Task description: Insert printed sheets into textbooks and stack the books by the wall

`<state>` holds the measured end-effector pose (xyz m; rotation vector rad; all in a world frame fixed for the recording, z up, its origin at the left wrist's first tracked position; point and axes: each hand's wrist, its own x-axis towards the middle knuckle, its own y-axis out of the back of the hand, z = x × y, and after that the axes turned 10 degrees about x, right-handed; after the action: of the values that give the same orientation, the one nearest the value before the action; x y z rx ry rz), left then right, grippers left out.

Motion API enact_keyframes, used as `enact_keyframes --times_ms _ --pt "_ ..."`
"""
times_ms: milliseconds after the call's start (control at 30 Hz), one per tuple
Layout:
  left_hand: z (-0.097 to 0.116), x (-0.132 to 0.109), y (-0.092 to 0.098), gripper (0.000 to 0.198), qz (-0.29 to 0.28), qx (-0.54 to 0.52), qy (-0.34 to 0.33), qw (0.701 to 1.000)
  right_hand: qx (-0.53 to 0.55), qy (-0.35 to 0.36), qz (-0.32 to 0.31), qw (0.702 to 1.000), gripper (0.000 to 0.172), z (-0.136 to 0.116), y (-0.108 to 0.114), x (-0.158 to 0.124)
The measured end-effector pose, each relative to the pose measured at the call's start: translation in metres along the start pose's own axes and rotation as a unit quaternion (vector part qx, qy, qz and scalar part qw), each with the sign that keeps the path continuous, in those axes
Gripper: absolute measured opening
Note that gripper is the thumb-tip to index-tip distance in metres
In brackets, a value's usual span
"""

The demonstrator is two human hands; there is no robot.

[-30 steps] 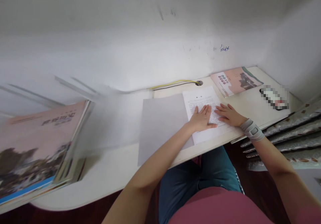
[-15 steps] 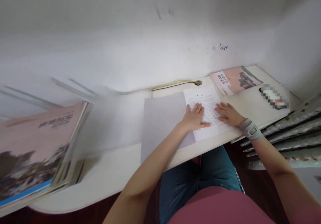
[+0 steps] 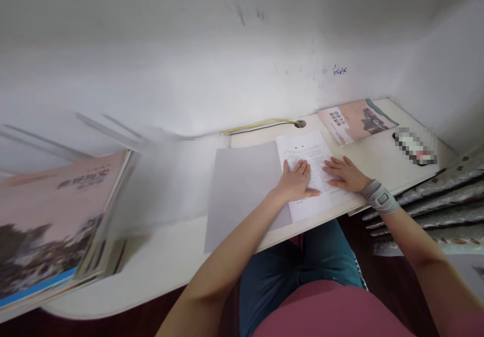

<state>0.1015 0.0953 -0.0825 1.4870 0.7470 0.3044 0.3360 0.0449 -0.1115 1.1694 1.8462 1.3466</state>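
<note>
One printed page (image 3: pixel 317 170): left hand (image 3: pixel 296 182), spread, lies nearer the grey sheet (image 3: pixel 246 188) than a second ago; right hand (image 3: pixel 348 176), also spread (neither grips), stays; page seemingly kept flat.

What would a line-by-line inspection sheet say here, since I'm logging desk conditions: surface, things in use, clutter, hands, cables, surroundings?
Surface: long white desk with a rounded front corner at left.
Things in use: white printed paper page, lying flat; plain grey rectangular sheet along its left side.
Clutter: pink paperback book at back right; dark-edged oblong object, pixelated; stack of pink-topped books at left.
Hands: left hand and right hand palm down on the page; grey wristband on the right wrist.
Cables: yellow cable and thin black cable run to a round desk hole.
Surroundings: white wall with blue handwriting.
</note>
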Motion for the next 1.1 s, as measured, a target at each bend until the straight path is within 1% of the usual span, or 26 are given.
enact_keyframes --times_ms 100,333,567,700,833,900,967,1033,1100 --pt "-0.001 0.005 0.001 0.098 0.005 -0.001 -0.014 1.0 -0.002 0.001 0.007 1.0 0.051 0.002 -0.002 0.0" --pt "-0.002 0.002 -0.006 0.097 0.025 -0.009 -0.019 0.999 0.013 0.001 -0.004 1.0 0.051 0.003 -0.001 0.0" --pt "-0.003 0.014 -0.002 0.099 0.026 -0.019 -0.03 0.999 0.024 -0.004 -0.012 1.0 0.052 0.003 0.001 0.001" --pt "-0.002 0.015 -0.005 0.098 0.042 -0.021 -0.027 0.999 0.027 -0.014 -0.002 1.0 0.052 0.004 0.001 0.002" --pt "0.002 0.013 -0.001 0.093 0.077 -0.02 -0.028 0.996 0.031 -0.012 0.021 0.999 0.051 0.009 -0.004 0.001" --pt "0.001 0.005 0.002 0.09 0.096 -0.019 -0.024 0.995 0.033 -0.011 0.032 0.999 0.051 0.013 -0.007 0.0" --pt "-0.007 -0.013 0.003 0.084 0.112 -0.014 0.012 0.994 0.031 -0.014 0.044 0.998 0.05 0.015 -0.007 -0.002" --pt "-0.024 -0.04 -0.001 0.076 0.124 -0.003 0.091 0.988 0.018 -0.021 0.058 0.998 0.048 0.014 -0.005 -0.004" --pt "-0.046 -0.073 -0.011 0.067 0.125 0.006 0.202 0.971 -0.006 -0.019 0.074 0.997 0.045 0.005 -0.002 -0.004"
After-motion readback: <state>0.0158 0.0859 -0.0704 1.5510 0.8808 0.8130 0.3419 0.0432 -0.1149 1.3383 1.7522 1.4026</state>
